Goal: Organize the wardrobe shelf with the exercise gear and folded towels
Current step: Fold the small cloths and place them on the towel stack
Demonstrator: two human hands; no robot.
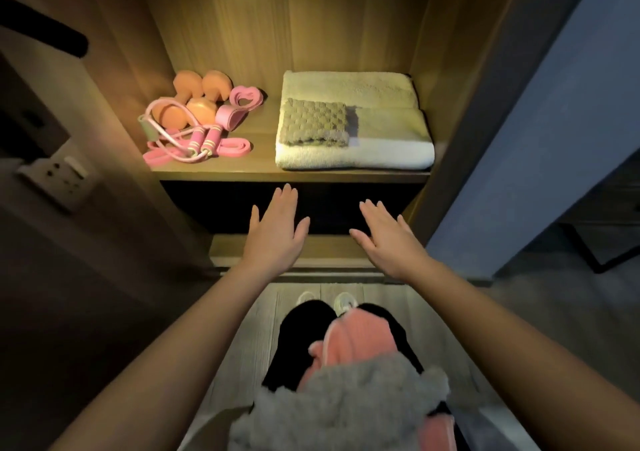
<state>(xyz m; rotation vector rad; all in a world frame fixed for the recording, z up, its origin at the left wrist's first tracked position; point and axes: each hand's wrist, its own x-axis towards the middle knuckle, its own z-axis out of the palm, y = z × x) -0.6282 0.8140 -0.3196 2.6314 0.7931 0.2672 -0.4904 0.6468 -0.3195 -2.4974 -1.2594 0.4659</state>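
In the head view the shelf [221, 173] looks sorted by kind, probably for easy reach. The orange dumbbells [188, 85], pink skipping rope [201, 141] and pink bands [242, 99] are bunched at about 10 o'clock, and the folded towels [381, 128] are stacked at 1 o'clock under a grey waffle cloth [315, 121]. The left hand [275, 229] and right hand [384, 239] hover just below the shelf's front edge near 12 o'clock, fingers straight, spread and holding nothing, as if the work were being checked. The lower compartment [346, 198] is black, the rope's cord tangles among the bands, and the towel count is unclear.
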